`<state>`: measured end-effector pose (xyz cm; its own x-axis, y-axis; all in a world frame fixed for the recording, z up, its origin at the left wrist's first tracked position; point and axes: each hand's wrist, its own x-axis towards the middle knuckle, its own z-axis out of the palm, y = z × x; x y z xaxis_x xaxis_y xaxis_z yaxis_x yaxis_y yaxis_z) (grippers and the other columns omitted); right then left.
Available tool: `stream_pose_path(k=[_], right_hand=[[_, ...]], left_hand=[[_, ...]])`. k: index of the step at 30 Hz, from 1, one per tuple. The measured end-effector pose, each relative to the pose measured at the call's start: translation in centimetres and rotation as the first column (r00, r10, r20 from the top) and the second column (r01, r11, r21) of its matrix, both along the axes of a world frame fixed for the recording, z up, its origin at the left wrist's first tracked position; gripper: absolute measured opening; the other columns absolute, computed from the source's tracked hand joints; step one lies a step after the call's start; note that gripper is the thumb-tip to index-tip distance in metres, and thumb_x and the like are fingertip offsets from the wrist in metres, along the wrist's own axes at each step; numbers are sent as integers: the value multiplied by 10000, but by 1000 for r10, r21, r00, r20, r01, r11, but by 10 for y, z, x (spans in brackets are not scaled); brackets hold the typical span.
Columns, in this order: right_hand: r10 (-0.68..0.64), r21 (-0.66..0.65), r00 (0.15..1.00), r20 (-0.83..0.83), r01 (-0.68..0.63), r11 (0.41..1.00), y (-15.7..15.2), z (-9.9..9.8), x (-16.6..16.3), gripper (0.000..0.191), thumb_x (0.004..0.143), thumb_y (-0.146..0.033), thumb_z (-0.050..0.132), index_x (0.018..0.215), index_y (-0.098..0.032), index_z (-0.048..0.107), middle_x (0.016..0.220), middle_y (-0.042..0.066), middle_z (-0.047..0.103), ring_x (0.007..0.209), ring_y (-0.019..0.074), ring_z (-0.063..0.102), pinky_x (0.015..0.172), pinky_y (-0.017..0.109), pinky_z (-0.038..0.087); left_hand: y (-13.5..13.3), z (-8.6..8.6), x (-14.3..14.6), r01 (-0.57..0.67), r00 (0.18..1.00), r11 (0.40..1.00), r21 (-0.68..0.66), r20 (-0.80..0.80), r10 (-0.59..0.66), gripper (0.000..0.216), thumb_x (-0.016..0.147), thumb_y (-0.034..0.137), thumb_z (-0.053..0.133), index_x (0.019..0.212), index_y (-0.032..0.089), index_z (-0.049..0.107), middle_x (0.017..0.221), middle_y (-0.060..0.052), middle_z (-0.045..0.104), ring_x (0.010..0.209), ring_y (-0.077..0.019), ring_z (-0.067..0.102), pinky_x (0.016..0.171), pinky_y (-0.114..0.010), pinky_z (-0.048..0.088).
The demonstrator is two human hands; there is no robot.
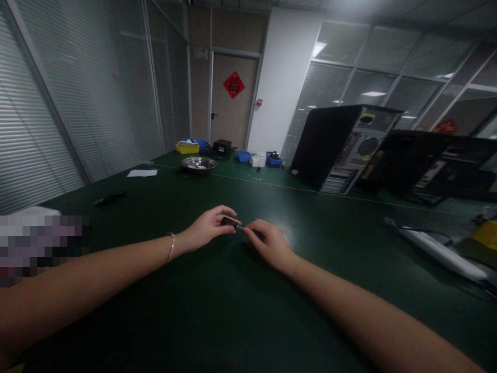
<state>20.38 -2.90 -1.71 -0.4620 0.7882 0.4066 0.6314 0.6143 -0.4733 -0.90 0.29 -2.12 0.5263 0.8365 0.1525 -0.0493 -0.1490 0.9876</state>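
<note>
My left hand (213,227) is closed around a small dark block-like piece (229,221), pinched between thumb and fingers. A thin pale shaft (240,228) sticks out from the right side of that piece. Thumb and fingertips of my right hand (268,239) pinch the far end of this shaft, so both hands meet over the middle of the dark green table (233,300). The exact kind of the small piece is too small and dim to make out.
A dark slim object (111,198) and white paper (142,173) lie to the left. Further back are a metal bowl (199,165), a yellow bin (187,148) and blue bins (244,156). A black computer tower (330,145) stands right, with a white power strip (442,251) nearer.
</note>
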Motion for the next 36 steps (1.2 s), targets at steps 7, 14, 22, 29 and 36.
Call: stream_pose_path(k=[7,14,22,29,36], right_hand=[[15,-5,999,-35,-15,1000,-3,4,-1,206,938,-276,460,978,-206,649,895,46,655,840,171,598,746,284,459],[103,6,993,-63,-103,995,-6,5,-1,212,937,-260,454,1039,-209,633,953,54,652,880,172,597,784,292,458],[-41,23,998,-55,42,999,-2,4,-2,220,940,-293,456,950,-200,656,866,47,647,812,170,595,719,274,447],[-79,30,997,3,79,996,-1,4,-1,217,935,-299,461,938,-203,656,842,40,635,793,165,581,691,265,436],[-103,-22,990,98,106,994,-2,5,-1,227,932,-304,459,955,-217,668,882,47,632,815,169,583,691,265,437]], left_hand=[[1,-2,0,24,999,999,-32,24,-24,304,717,121,723,910,160,491,1043,-93,685,1023,-225,649,963,-457,459],[0,0,0,15,999,996,83,-48,-11,276,727,133,700,974,152,580,1037,-66,664,1039,-211,620,974,-427,448],[-9,4,-1,-52,930,934,354,-323,174,424,855,308,570,1264,212,519,1066,-67,634,915,-201,598,783,-333,489],[-14,10,-2,-33,882,820,571,-369,293,204,872,260,539,1057,210,609,989,-42,631,867,-185,586,756,-302,474],[-9,7,-5,-5,885,759,651,-351,306,221,856,207,580,1060,230,661,1046,-45,636,984,-197,587,857,-327,477]])
